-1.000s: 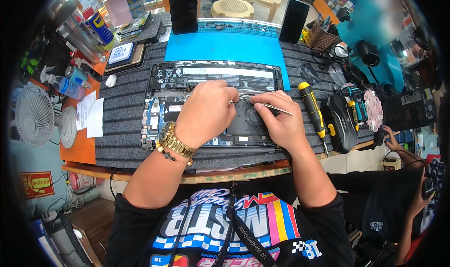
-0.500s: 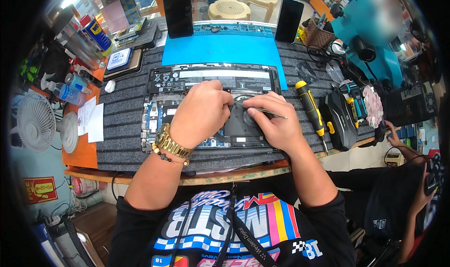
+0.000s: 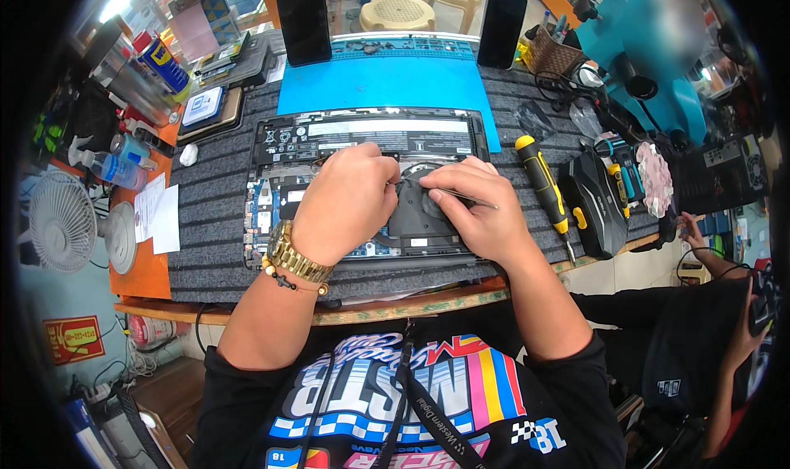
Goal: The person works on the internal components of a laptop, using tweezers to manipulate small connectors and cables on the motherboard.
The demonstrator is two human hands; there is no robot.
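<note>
An opened laptop base [image 3: 257, 214] lies on a grey ribbed mat, its battery [image 3: 362, 134] along the far side and blue circuit board showing at the left. Over its middle, my left hand [image 3: 346, 193] is closed, thumb and fingertips pinched together beside the black fan [image 3: 415, 214]; whatever they grip is hidden. My right hand [image 3: 481, 214] pinches a thin metal pair of tweezers [image 3: 487, 204] like a pen, above the fan's right side. The tweezers' tip is hidden by the fingers. Both hands' fingertips are close together, near the cables at the battery's edge.
A yellow-black screwdriver [image 3: 543, 189] and a black-yellow tool [image 3: 594, 201] lie right of the laptop. Beyond it is a blue mat [image 3: 378, 86], with two upright phones [image 3: 303, 25] behind. A teal microscope [image 3: 658, 82] stands far right; a white fan [image 3: 62, 218] left. Another person's arm [image 3: 724, 378] shows lower right.
The view has shifted slightly, so the bench things sit a little more to the left. Both hands keep nearly the same pose over the laptop, the tweezers still in the right.
</note>
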